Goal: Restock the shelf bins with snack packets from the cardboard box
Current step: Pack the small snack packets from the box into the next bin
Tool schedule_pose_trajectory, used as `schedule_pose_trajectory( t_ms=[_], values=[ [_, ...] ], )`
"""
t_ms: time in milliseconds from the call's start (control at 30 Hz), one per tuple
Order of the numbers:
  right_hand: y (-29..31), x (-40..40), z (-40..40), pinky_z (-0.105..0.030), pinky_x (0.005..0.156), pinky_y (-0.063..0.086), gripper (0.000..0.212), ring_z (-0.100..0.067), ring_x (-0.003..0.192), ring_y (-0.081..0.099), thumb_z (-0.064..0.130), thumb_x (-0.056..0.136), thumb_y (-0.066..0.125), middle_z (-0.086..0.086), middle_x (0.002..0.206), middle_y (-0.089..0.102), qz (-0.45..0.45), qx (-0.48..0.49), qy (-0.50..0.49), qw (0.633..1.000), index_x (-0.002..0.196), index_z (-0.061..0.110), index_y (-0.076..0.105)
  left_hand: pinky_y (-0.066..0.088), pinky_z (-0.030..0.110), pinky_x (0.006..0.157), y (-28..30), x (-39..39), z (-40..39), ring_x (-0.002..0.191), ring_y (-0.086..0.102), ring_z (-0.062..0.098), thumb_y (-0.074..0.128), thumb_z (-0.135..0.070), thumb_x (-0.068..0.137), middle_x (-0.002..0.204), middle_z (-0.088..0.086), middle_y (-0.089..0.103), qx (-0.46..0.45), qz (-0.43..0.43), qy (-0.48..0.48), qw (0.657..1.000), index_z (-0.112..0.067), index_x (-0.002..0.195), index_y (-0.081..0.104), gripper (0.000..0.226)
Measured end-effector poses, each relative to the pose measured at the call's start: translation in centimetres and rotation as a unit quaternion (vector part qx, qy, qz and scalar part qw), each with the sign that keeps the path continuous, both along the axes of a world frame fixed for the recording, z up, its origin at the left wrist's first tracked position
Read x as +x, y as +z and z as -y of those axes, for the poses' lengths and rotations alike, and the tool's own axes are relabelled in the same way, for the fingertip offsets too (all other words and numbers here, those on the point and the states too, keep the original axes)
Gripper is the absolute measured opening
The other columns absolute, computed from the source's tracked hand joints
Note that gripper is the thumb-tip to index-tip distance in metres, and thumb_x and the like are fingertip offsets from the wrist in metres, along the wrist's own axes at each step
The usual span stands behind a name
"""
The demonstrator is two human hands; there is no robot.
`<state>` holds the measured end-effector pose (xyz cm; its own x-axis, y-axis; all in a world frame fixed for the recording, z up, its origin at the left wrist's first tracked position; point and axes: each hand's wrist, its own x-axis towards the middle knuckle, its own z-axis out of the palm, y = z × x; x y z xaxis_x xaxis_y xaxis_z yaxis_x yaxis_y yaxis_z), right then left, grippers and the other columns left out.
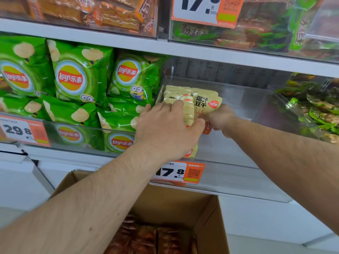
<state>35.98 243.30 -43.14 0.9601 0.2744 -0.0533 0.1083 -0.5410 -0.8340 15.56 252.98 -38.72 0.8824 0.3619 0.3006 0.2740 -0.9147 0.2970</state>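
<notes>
Both hands held a stack of cream snack packets (190,105) inside the clear shelf bin (238,99), at its L end. L hand (165,129) wrapped fingers over the stack's top; R hand (220,118) gripped its R side. Packets stood upright, long axis roughly vertical, printed face toward camera. Cardboard box (207,217) sat below w/ reddish packets (146,239).
</notes>
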Motion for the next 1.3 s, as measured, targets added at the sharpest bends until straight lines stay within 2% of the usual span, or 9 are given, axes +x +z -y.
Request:
schedule_pose_trajectory(
  t_ms=[333, 500, 600, 700, 800, 933, 1067, 1233, 1300],
  values=[
    [-0.6, 0.3, -0.6, -0.023, 0.050, 0.043, 0.026, -0.014, 0.067, 0.062, 0.022, 0.076, 0.080, 0.001, 0.080, 0.068, 0.022, -0.035, -0.031, 0.999, 0.099, 0.016, 0.069, 0.026, 0.043, 0.112, -0.1, 0.2, 0.0, 0.130, 0.046, 0.022, 0.032, -0.065, 0.091, 0.136, 0.001, 0.057, 0.005, 0.002, -0.001, 1.000, -0.024, 0.136, 0.044, 0.062],
    [-1.1, 0.7, -0.5, -0.033, 0.066, 0.058, 0.024, -0.020, 0.078, 0.070, 0.023, 0.077, 0.080, -0.002, 0.087, 0.072, 0.044, -0.047, -0.013, 0.998, 0.099, 0.018, 0.070, 0.026, 0.043, 0.111, -0.2, 0.1, 0.0, 0.129, 0.046, 0.022, 0.034, -0.065, 0.091, 0.135, 0.001, 0.058, 0.004, 0.006, -0.002, 1.000, -0.025, 0.136, 0.044, 0.061],
    [-1.0, 0.8, -0.1, -0.037, 0.074, 0.060, 0.024, -0.020, 0.081, 0.070, 0.027, 0.081, 0.079, 0.000, 0.090, 0.072, 0.071, -0.077, 0.011, 0.994, 0.101, 0.019, 0.069, 0.027, 0.043, 0.111, -0.2, 0.1, -0.1, 0.128, 0.048, 0.022, 0.034, -0.065, 0.091, 0.133, 0.000, 0.059, 0.005, 0.007, -0.005, 1.000, -0.025, 0.136, 0.044, 0.061],
    [-0.7, 0.8, 0.0, -0.029, 0.064, 0.055, 0.019, -0.017, 0.081, 0.068, 0.023, 0.084, 0.077, 0.001, 0.089, 0.070, 0.064, -0.084, 0.029, 0.994, 0.100, 0.019, 0.067, 0.027, 0.044, 0.111, -0.2, 0.1, -0.1, 0.127, 0.048, 0.023, 0.034, -0.065, 0.091, 0.133, 0.000, 0.060, 0.006, 0.001, -0.003, 1.000, -0.025, 0.136, 0.044, 0.061],
    [-0.7, 0.8, 0.4, -0.023, 0.050, 0.046, 0.010, -0.018, 0.072, 0.066, 0.016, 0.083, 0.070, -0.001, 0.080, 0.071, 0.044, -0.137, 0.066, 0.987, 0.093, 0.016, 0.070, 0.027, 0.044, 0.111, -0.2, 0.1, 0.0, 0.127, 0.048, 0.023, 0.034, -0.065, 0.092, 0.132, 0.000, 0.060, 0.009, 0.000, -0.002, 1.000, -0.024, 0.135, 0.045, 0.060],
    [-0.6, 0.6, 0.8, -0.028, 0.062, 0.050, 0.018, -0.024, 0.085, 0.071, 0.017, 0.080, 0.071, -0.006, 0.089, 0.075, 0.020, -0.140, 0.060, 0.988, 0.098, 0.015, 0.071, 0.026, 0.044, 0.113, -0.1, 0.1, 0.0, 0.129, 0.047, 0.023, 0.034, -0.065, 0.092, 0.134, 0.001, 0.059, 0.008, -0.003, -0.002, 1.000, -0.025, 0.138, 0.043, 0.062],
    [-0.5, 0.6, 1.1, -0.028, 0.064, 0.050, 0.025, -0.018, 0.084, 0.068, 0.021, 0.080, 0.077, -0.002, 0.091, 0.072, -0.005, -0.120, 0.057, 0.991, 0.103, 0.017, 0.068, 0.024, 0.044, 0.114, -0.1, 0.2, -0.1, 0.131, 0.045, 0.022, 0.034, -0.066, 0.091, 0.136, 0.000, 0.058, 0.006, -0.002, -0.005, 1.000, -0.025, 0.140, 0.041, 0.064],
    [1.4, -0.5, 1.8, -0.037, 0.082, 0.056, 0.037, -0.022, 0.091, 0.065, 0.031, 0.077, 0.083, -0.006, 0.088, 0.063, -0.018, -0.142, 0.010, 0.990, 0.083, 0.013, 0.051, 0.014, 0.049, 0.120, 0.1, 0.2, -0.2, 0.137, 0.040, 0.021, 0.034, -0.068, 0.090, 0.143, 0.000, 0.052, -0.008, -0.016, -0.017, 1.000, -0.025, 0.142, 0.040, 0.067],
    [3.3, -2.2, 2.3, -0.035, 0.074, 0.056, 0.043, -0.022, 0.083, 0.063, 0.039, 0.077, 0.082, -0.008, 0.087, 0.062, 0.004, -0.176, -0.013, 0.984, 0.082, 0.010, 0.051, 0.010, 0.052, 0.121, 0.6, 0.0, -0.4, 0.139, 0.038, 0.021, 0.037, -0.067, 0.090, 0.148, 0.000, 0.047, -0.035, -0.013, -0.027, 0.999, -0.025, 0.140, 0.042, 0.066]
  ],
)
